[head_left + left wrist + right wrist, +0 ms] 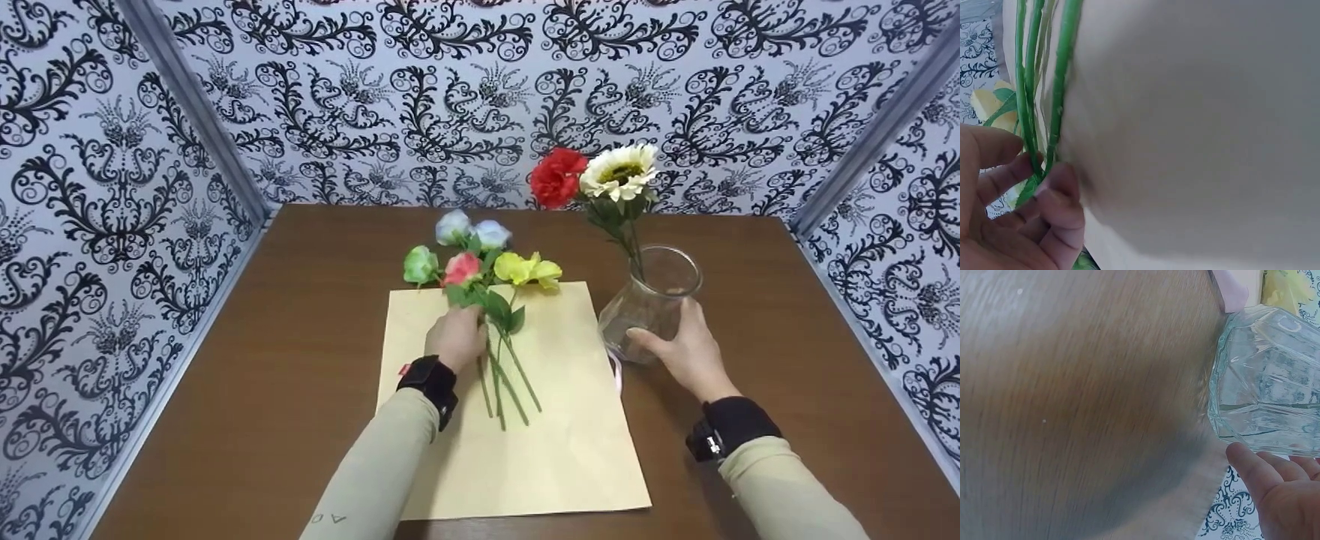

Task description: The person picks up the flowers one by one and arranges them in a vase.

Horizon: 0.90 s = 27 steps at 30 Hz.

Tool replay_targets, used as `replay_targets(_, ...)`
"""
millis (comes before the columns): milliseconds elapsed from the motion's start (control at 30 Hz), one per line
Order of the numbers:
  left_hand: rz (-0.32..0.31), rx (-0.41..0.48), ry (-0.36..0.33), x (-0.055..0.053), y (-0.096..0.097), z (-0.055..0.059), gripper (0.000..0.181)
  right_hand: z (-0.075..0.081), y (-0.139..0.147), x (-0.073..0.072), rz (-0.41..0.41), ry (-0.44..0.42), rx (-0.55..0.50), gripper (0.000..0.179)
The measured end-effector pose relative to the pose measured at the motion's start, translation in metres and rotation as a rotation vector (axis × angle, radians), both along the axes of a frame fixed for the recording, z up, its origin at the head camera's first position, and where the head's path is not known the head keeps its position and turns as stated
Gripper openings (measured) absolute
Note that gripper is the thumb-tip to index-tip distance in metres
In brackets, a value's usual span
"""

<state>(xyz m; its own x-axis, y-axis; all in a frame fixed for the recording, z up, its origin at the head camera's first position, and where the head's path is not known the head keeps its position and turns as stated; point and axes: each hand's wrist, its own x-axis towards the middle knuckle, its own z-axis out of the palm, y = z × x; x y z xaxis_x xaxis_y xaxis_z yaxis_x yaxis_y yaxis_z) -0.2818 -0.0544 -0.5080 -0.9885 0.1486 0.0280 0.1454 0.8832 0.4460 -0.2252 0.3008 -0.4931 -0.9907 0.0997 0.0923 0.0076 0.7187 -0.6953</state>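
Note:
My left hand is over a bunch of artificial flowers, its thumb and fingers curled in around their green stems. Their heads fan out beyond it: a green bloom, a pink-red one, pale blue ones and yellow ones. To the right, my right hand holds a clear glass vase, thumb on the near side and fingers at its right side. A red carnation and a cream daisy-like flower stand in the vase, leaning left.
Beneath the loose stems lies a sheet of tan paper on the brown wooden table. A pale pink ribbon shows between paper and vase. Patterned panels enclose the table at the back and sides.

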Motion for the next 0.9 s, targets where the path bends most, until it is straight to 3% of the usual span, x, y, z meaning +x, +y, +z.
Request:
replay_targets(167, 0.114, 0.131, 0.006, -0.002, -0.016, -0.001, 0.011, -0.001, 0.0, 0.0, -0.005, 0.012, -0.002, 0.108)
replay_targets(300, 0.185, 0.301, -0.003, -0.001, -0.031, -0.001, 0.006, -0.001, 0.0, 0.0, -0.005, 0.012, -0.001, 0.108)
replay_targets(467, 0.263, 0.592, -0.112, 0.0, -0.047, 0.004, 0.018, 0.0, 0.0, 0.0, 0.005, -0.004, -0.004, 0.11)
replay_targets(600, 0.304, 0.751, -0.176, -0.002, -0.056, 0.008, 0.027, 0.002, 0.0, 0.0, 0.009, -0.021, 0.0, 0.113)
replay_targets(900, 0.341, 0.955, -0.215, -0.006, -0.068, 0.014, 0.052, 0.0, 0.0, 0.0, 0.004, -0.015, -0.01, 0.113)
